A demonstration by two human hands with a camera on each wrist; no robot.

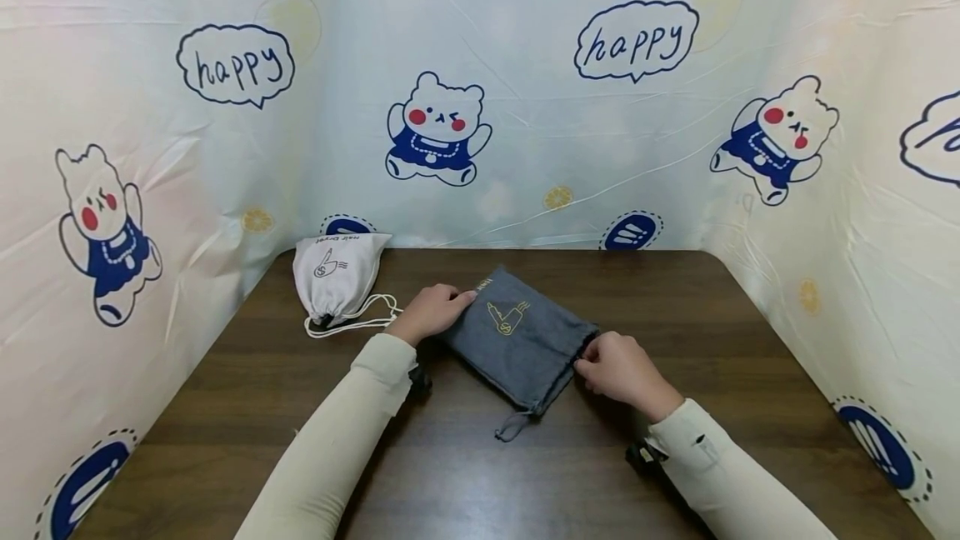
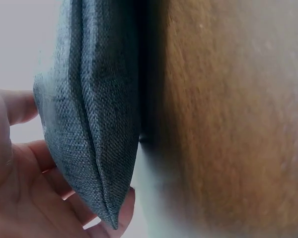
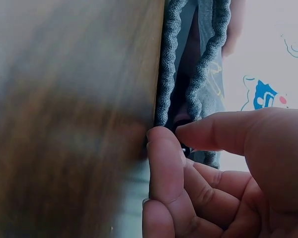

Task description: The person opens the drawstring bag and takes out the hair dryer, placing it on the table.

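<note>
A dark grey drawstring bag [image 1: 517, 332] with a yellow printed figure lies slantwise on the table. My left hand [image 1: 433, 312] grips its far left end; in the left wrist view the thumb lies on one face and the fingers curl around the bag's seamed edge. At the bag's gathered mouth, my right hand [image 1: 621, 367] pinches a small dark thing [image 3: 186, 148] between thumb and index finger. What that thing is cannot be made out. The two ruffled rims [image 3: 193, 99] of the mouth stand apart, with a dark gap between them. A cord loop [image 1: 513, 426] hangs from the near corner.
A white drawstring pouch [image 1: 337, 277] with white cords lies at the table's back left. The brown wooden table [image 1: 510, 482] reaches to a printed curtain [image 1: 525, 190] at the back and both sides.
</note>
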